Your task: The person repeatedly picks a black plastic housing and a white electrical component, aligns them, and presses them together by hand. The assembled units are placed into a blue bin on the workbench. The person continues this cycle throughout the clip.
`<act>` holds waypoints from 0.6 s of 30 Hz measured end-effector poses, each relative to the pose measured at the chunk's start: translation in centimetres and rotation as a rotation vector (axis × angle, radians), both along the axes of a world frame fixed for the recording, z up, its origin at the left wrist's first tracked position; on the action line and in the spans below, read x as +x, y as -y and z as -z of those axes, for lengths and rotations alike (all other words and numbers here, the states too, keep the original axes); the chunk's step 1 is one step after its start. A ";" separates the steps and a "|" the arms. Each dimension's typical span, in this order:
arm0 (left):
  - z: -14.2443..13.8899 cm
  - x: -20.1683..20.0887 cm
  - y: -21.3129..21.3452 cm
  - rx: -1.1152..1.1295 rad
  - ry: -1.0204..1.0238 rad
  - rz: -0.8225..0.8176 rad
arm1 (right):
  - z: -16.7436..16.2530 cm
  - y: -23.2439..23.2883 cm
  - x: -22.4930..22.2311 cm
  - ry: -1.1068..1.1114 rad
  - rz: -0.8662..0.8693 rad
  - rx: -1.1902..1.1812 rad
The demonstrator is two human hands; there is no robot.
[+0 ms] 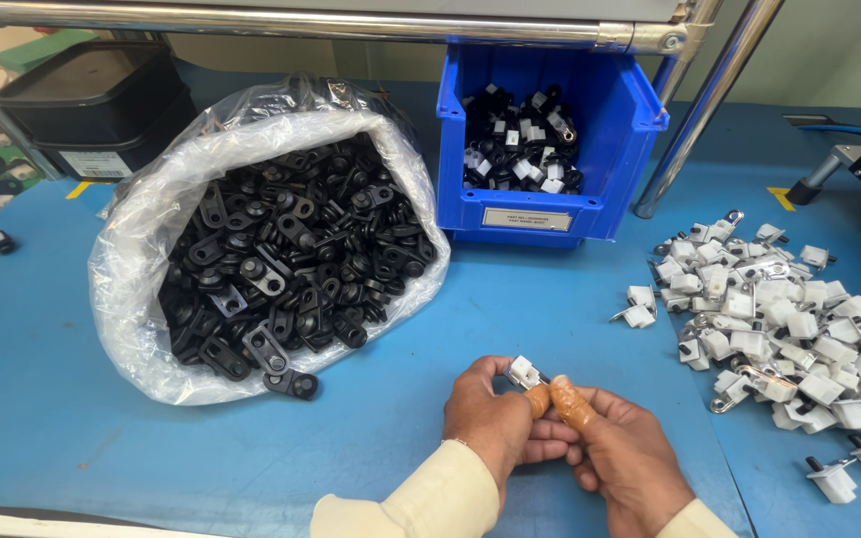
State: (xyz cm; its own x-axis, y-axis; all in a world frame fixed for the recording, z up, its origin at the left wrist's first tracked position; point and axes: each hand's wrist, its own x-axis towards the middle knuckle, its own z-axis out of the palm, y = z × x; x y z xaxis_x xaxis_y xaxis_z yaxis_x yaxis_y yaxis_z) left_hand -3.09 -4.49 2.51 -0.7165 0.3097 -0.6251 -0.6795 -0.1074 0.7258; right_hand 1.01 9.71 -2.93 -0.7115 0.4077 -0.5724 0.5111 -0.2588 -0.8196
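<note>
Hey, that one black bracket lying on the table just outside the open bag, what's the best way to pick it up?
Probably from above: the black bracket lies flat on the blue table, clear of the bag. Pinch across its narrow middle between the two rounded ends.

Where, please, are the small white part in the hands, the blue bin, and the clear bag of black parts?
small white part point(524, 372), head view: on its white block, held above the fingertips.
blue bin point(540, 219), head view: on its front wall.
clear bag point(127, 239), head view: on its left plastic rim.
</note>
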 end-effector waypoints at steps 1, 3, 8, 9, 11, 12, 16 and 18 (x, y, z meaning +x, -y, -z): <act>0.0 0.1 -0.1 0.004 -0.017 -0.021 | 0.2 0.1 -0.1 -0.034 -0.001 0.031; 0.1 0.4 -0.4 0.010 -0.051 -0.056 | 0.5 0.2 -0.3 -0.101 0.002 0.094; 0.4 0.3 -1.2 0.058 -0.040 -0.162 | 0.2 1.5 -1.3 -0.146 0.108 0.117; 0.4 0.2 -1.2 0.081 -0.027 -0.175 | -0.1 1.6 -1.3 -0.162 0.098 0.106; 0.4 0.2 -1.2 0.110 -0.011 -0.167 | -1.0 1.4 -0.9 -0.125 0.073 0.027; 0.3 0.2 -1.2 0.126 -0.002 -0.165 | -1.4 1.2 -0.7 -0.107 0.059 -0.010; -0.1 0.8 -1.5 0.088 -0.034 -0.195 | -1.8 1.5 -0.9 -0.166 0.109 -0.016; -0.4 1.2 -2.0 0.119 -0.044 -0.263 | -1.5 2.1 -1.6 -0.228 0.179 -0.009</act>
